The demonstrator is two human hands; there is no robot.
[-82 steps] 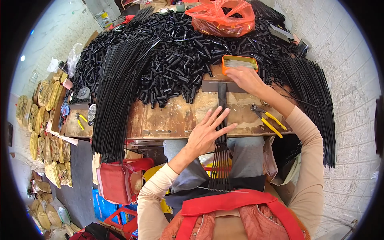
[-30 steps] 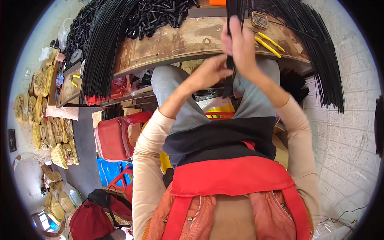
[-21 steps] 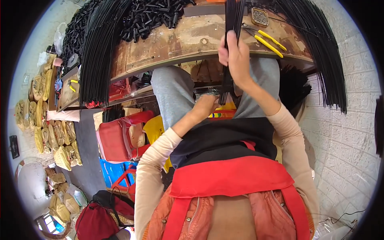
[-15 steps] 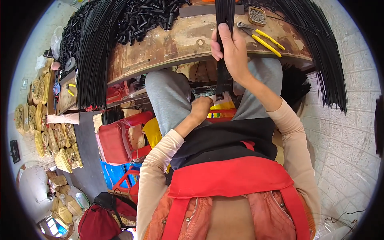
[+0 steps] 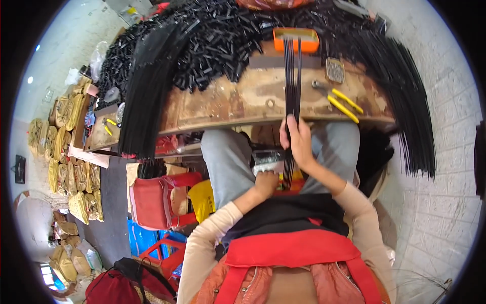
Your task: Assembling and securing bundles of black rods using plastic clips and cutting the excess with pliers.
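Observation:
My right hand (image 5: pixel 299 143) is wrapped round a slim bundle of long thin black rods (image 5: pixel 290 83) at the table's front edge. The far ends of the rods overlap the orange box (image 5: pixel 310 47); I cannot tell whether they touch it. Their near ends hang between my knees. My left hand (image 5: pixel 266 184) is a closed fist beside those near ends, and what its fingers hold, if anything, is hidden. Yellow-handled cutting pliers (image 5: pixel 343 105) lie on the table right of the bundle. A small tray of tiny metal pieces (image 5: pixel 334 71) sits beyond them.
A heap of short black tubes (image 5: pixel 215 48) covers the far left of the wooden table (image 5: pixel 223 104). Thick bunches of black rods (image 5: pixel 144 101) hang over its left and right ends. A red chair (image 5: pixel 152 202) stands at my left, a white brick wall (image 5: pixel 435 218) at my right.
The view has tilted up, showing more of the table's far side. Fewer rods show in my right hand's bundle, and their far ends now stand over the orange box.

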